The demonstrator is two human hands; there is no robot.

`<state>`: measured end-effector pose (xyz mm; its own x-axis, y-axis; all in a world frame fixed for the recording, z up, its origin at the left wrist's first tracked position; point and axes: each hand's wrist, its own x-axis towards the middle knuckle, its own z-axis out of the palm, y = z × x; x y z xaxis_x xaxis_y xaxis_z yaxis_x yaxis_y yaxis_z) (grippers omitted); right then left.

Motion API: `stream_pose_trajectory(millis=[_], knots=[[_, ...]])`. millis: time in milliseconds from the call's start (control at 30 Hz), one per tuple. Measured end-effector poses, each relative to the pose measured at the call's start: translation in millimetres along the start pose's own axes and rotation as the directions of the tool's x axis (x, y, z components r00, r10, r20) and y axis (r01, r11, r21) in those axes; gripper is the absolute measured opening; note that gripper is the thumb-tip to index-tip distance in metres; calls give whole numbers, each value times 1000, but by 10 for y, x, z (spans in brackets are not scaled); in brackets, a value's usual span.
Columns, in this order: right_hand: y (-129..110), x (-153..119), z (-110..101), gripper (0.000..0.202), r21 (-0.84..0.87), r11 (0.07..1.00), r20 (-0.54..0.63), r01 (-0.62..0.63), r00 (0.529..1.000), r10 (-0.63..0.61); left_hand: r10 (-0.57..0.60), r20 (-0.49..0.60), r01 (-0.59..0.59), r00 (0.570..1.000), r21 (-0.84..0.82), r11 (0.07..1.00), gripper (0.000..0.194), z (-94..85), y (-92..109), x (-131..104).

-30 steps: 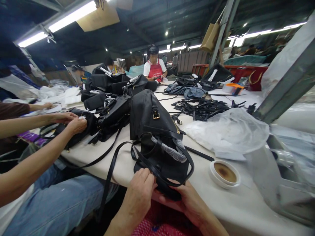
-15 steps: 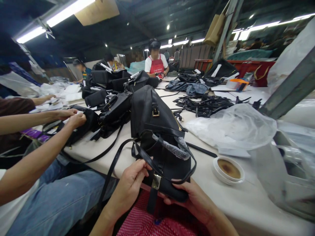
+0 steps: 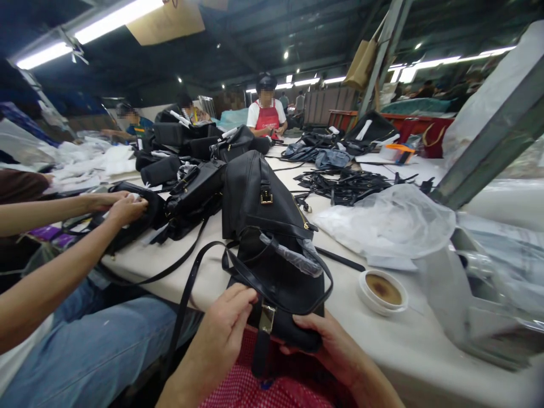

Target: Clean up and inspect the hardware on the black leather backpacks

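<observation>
A black leather backpack (image 3: 249, 190) lies on the table's near edge, its lower end over my lap. My right hand (image 3: 325, 340) grips that end from the right, thumb on top and fingers underneath. At the left edge of the same end, my left hand (image 3: 232, 320) is closed with fingers pinched together; the exact part between the fingertips is hidden. A thin black strap (image 3: 206, 249) loops across the bag close to these fingers. Between my hands sits a gold metal clasp (image 3: 267, 318) with a short black tab (image 3: 260, 354) hanging below it. Crinkled clear plastic (image 3: 293, 258) wraps a handle.
A white tub of brown paste (image 3: 383, 290) stands to the right. Beyond it are clear plastic bags (image 3: 391, 221) and a pile of black straps (image 3: 340, 184). More black bags (image 3: 193, 190) lie left, where a co-worker's hands (image 3: 125, 207) handle one. A slanted metal post (image 3: 488, 130) rises at right.
The view has turned slightly, so the table's things sit further left. Both my hands keep their places on the backpack. The co-worker's hands on the left have shifted a little.
</observation>
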<state>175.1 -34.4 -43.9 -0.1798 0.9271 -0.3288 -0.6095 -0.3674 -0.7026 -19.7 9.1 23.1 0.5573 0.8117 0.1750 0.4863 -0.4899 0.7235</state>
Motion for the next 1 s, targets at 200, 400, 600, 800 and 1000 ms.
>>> stream_pose_trajectory(millis=[200, 400, 600, 800, 1000], knots=[[102, -72, -86, 21, 54, 997, 8, -51, 999, 50, -398, 226, 417, 889, -41, 908, 38, -107, -133, -320], [206, -151, -13, 23, 122, 986, 11, -114, 993, 114, -294, 388, 471, 874, -523, 710, 40, 110, -75, -528], [197, -303, 47, 37, -258, 947, -149, -193, 976, 159, -438, 348, 513, 829, -785, 347, 32, 376, -78, -526], [-72, -654, -80, 24, -914, 383, -37, 132, 915, -402, -379, 338, 478, 861, -794, 377, 36, 462, -235, -550], [-144, -608, 248, 19, -850, -177, 490, 496, 621, -612, -264, 249, 345, 932, -833, 432, 32, 500, -132, -510]])
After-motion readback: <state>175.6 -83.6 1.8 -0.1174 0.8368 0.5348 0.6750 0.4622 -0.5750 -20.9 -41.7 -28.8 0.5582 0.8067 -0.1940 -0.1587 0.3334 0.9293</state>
